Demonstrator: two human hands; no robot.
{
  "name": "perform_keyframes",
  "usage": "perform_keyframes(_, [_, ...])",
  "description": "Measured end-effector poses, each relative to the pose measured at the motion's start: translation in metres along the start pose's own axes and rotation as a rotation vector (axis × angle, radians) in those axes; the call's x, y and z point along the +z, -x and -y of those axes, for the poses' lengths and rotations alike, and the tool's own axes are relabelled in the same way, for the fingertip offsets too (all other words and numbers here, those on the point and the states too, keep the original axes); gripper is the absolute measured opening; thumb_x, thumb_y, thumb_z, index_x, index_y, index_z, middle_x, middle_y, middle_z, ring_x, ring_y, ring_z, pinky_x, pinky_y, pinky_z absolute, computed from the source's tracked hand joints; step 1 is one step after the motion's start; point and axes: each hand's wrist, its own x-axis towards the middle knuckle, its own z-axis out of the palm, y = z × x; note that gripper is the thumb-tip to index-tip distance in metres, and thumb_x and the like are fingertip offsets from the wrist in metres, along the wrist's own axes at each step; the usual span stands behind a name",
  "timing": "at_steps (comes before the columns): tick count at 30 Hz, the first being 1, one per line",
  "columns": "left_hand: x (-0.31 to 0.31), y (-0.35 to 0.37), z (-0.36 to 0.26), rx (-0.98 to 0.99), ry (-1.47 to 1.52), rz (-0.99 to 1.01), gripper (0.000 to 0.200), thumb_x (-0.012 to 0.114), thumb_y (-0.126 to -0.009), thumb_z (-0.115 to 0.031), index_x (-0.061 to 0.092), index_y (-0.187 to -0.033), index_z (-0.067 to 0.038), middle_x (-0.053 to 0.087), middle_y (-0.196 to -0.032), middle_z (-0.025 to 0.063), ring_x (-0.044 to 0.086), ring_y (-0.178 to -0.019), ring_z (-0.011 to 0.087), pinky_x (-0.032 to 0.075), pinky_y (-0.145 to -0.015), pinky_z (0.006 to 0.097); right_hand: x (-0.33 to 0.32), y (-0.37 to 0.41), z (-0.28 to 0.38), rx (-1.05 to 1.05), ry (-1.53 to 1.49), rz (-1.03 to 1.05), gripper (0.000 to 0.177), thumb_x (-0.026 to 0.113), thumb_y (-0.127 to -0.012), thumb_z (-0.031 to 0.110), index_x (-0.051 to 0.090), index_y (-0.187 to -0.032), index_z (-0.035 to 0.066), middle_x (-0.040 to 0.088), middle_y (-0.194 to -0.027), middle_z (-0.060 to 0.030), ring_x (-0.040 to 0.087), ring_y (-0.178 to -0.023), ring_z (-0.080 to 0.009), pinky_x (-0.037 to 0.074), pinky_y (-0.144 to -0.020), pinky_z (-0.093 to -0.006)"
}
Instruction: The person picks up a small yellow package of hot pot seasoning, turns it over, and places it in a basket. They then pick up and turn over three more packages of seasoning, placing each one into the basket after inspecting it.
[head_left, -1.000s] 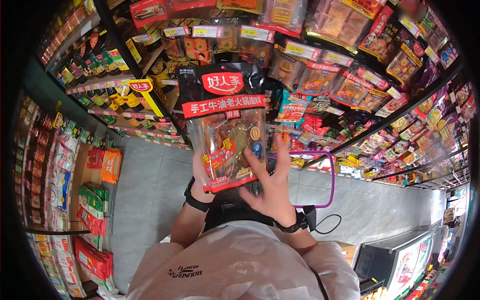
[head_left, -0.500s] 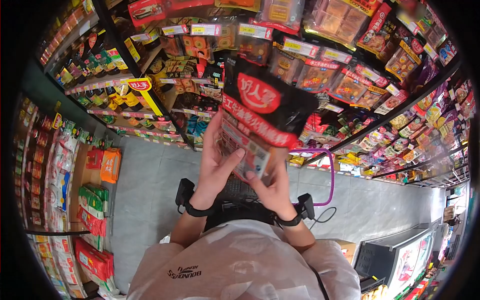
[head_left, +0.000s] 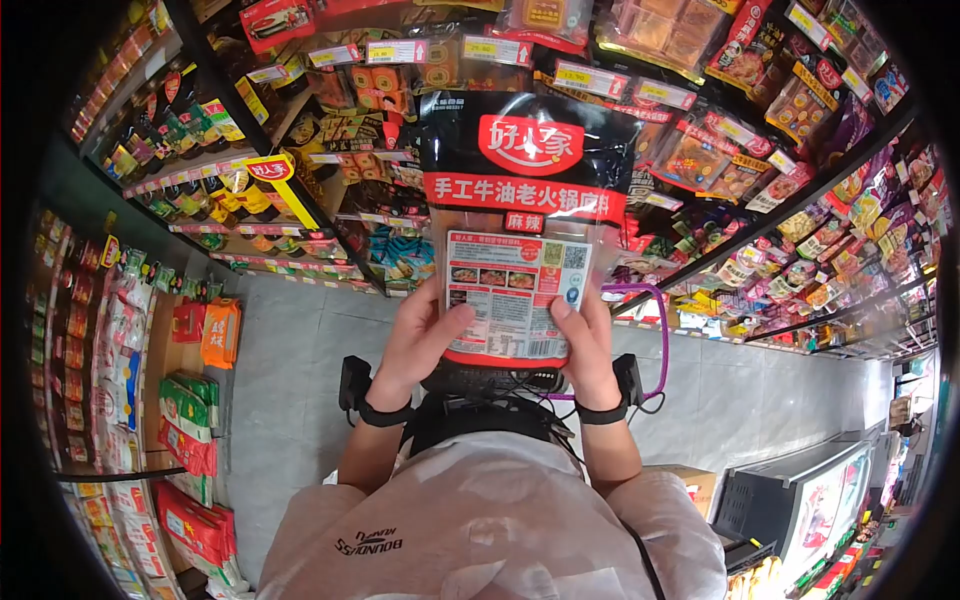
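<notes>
A black and red food packet with a clear lower part and a white printed label is held upright in front of the body, its label facing the camera. My left hand grips its lower left edge, thumb across the label. At the lower right edge my right hand grips it too, thumb on the label's corner. The fingers of both hands are partly hidden behind the packet. Each wrist wears a black strap with a small device.
Hanging packets and price tags fill the shelf ahead. Bottles stand on shelves at left, near stacked bags. A purple-rimmed basket is partly hidden behind the packet. A freezer case stands at lower right.
The packet has turned from a tilted, angled pose to upright and face-on. Both hands have shifted with it, my right hand moving up and to the right.
</notes>
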Motion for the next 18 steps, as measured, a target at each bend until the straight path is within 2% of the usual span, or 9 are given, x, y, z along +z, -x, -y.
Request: perform_keyframes(18, [-0.006,-0.002,0.000,-0.014,-0.001,-0.074,0.034,0.058,-0.094,-0.010,0.052,-0.124,0.003,0.063,-0.114,0.0077,0.058,-0.100,0.0115,0.047,-0.088,0.0270,-0.002,-0.011,-0.011,0.083,-0.065,0.060,0.047,0.052,-0.097,0.018,0.040,-0.137,-0.002,0.055,-0.127,-0.0108,0.050,-0.117,-0.0151,0.038,-0.100,-0.0306])
